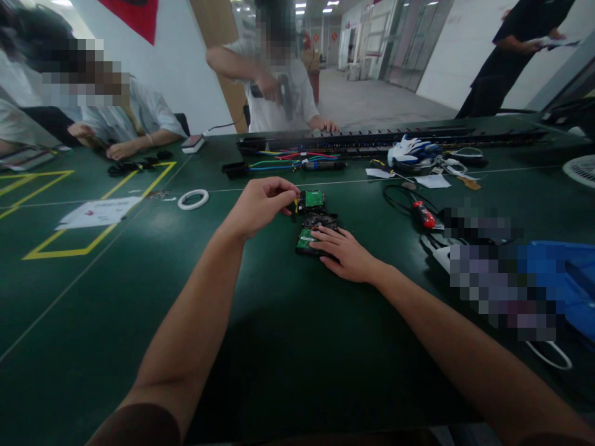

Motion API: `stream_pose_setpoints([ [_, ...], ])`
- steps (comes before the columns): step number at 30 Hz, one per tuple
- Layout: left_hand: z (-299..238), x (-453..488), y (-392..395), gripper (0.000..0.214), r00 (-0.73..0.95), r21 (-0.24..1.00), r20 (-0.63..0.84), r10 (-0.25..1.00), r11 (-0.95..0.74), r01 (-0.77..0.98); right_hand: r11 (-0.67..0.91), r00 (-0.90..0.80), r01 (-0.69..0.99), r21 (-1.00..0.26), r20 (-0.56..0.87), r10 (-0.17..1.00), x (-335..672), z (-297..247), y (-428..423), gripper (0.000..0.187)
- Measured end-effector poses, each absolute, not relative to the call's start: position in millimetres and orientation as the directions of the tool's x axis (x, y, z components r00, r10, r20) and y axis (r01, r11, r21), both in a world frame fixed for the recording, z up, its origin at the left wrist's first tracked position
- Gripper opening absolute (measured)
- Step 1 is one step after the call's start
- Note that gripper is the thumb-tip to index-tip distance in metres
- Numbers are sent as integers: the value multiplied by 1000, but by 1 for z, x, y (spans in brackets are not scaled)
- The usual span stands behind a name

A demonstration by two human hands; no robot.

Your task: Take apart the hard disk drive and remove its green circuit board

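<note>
My left hand [266, 204] is closed in a pinch on a small yellow-and-black piece [295, 205], mostly covered by the fingers, so its exact kind does not show. Just right of those fingertips lies a black casing with a green circuit board [315, 199]. Nearer to me sits a second black casing with a green board [305, 240], and a dark part [320, 220] lies along its far edge. My right hand [346, 253] rests over this nearer casing with fingers stretched out flat, covering its right side.
A white tape ring [193, 199] lies to the left. Bundled coloured wires [283, 165] and long black bars [372, 144] stretch across the far side. Gloves [411, 152], a red-handled tool [423, 214] and a blue bin [571, 272] are at right. People are across the table.
</note>
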State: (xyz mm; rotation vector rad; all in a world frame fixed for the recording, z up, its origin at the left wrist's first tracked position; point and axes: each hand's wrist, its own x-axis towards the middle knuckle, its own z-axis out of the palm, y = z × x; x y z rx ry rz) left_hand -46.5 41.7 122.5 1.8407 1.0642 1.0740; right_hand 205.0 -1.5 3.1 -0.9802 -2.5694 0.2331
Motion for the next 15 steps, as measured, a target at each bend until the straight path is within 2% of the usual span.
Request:
stream_pose_setpoints([
  [7,118,-44,44,28,307,855,345,887,-432,286,741,-683,609,-282,288,671,204,2,-2,47],
  [15,122,-47,41,30,343,913,266,901,-350,211,738,-682,607,-294,284,674,205,2,-2,48],
])
